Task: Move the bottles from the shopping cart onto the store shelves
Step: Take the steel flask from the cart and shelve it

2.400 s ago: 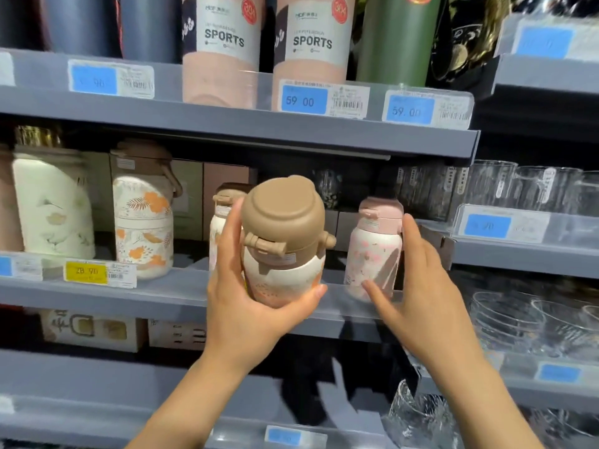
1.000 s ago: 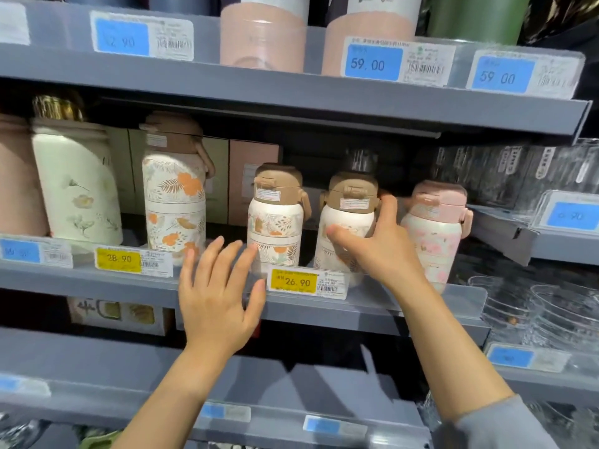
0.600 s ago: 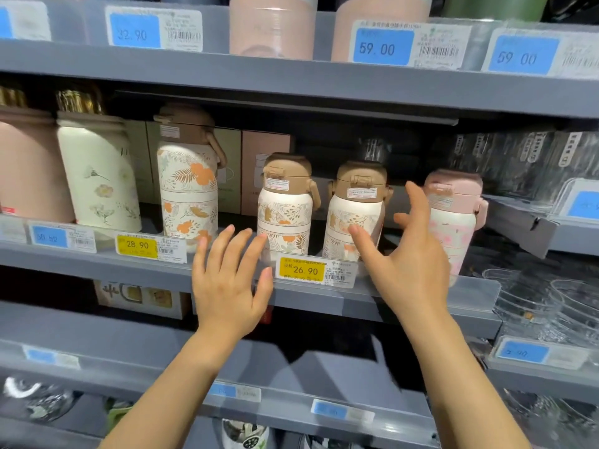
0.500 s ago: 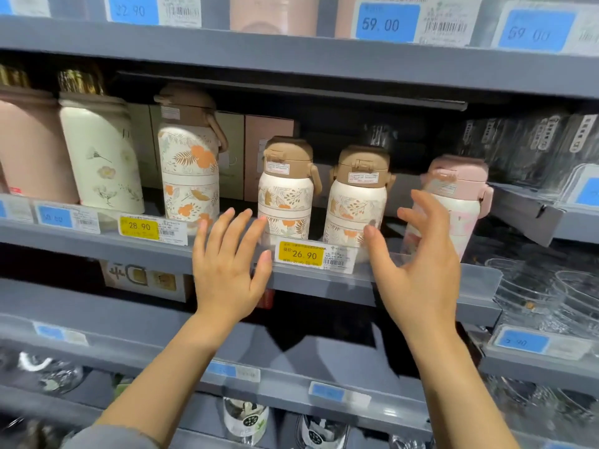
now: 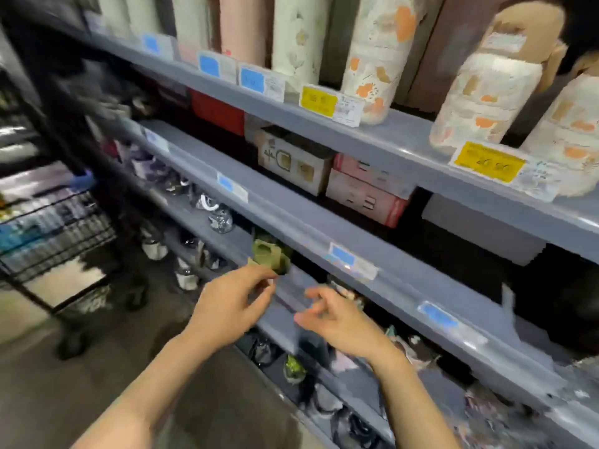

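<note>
The view is blurred and tilted. Floral bottles with tan lids (image 5: 483, 92) stand on the upper grey shelf (image 5: 405, 147) at the top right, with a taller floral flask (image 5: 379, 56) to their left. My left hand (image 5: 233, 306) and my right hand (image 5: 337, 319) hang low in front of the lower shelves, fingers loosely curled, holding nothing. The black wire shopping cart (image 5: 55, 234) stands at the left edge; its contents are too blurred to make out.
Boxed goods (image 5: 295, 160) sit on the second shelf. Glassware and small items (image 5: 214, 215) fill the lower shelves. A greenish item (image 5: 270, 254) lies just beyond my left fingertips. Brown floor (image 5: 81, 384) spreads between cart and shelves.
Both hands have dropped away from the bottle shelf and hang lower, closer together. The view has swung down and to the left, bringing the cart into sight.
</note>
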`<move>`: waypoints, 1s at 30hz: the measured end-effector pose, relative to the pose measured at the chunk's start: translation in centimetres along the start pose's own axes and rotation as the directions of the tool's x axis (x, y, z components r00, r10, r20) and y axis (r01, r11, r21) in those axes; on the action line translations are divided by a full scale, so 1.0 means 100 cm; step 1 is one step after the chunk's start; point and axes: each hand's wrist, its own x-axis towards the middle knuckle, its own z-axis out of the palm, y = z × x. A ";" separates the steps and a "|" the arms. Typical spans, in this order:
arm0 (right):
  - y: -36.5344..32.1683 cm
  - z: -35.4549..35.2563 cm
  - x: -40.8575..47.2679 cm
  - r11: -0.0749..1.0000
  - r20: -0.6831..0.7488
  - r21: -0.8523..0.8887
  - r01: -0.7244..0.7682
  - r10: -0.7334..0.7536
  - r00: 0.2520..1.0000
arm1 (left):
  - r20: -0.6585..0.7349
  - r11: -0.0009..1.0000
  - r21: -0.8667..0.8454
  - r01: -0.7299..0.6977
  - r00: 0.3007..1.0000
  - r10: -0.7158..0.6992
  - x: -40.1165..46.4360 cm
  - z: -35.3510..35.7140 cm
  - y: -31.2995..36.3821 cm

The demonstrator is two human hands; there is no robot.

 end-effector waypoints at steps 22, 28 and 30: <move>-0.206 0.450 0.258 0.856 0.676 -0.456 0.245 0.154 0.720 | 0.341 0.165 0.095 0.982 0.124 -0.932 -0.312 -0.217 -0.380; -0.306 0.491 0.335 0.810 0.725 -0.481 0.336 0.152 0.671 | 0.316 0.145 0.009 0.989 0.135 -0.939 -0.298 -0.280 -0.447; -0.338 0.504 0.366 0.776 0.755 -0.489 0.398 0.149 0.638 | 0.325 0.170 0.029 0.985 0.151 -0.933 -0.290 -0.297 -0.476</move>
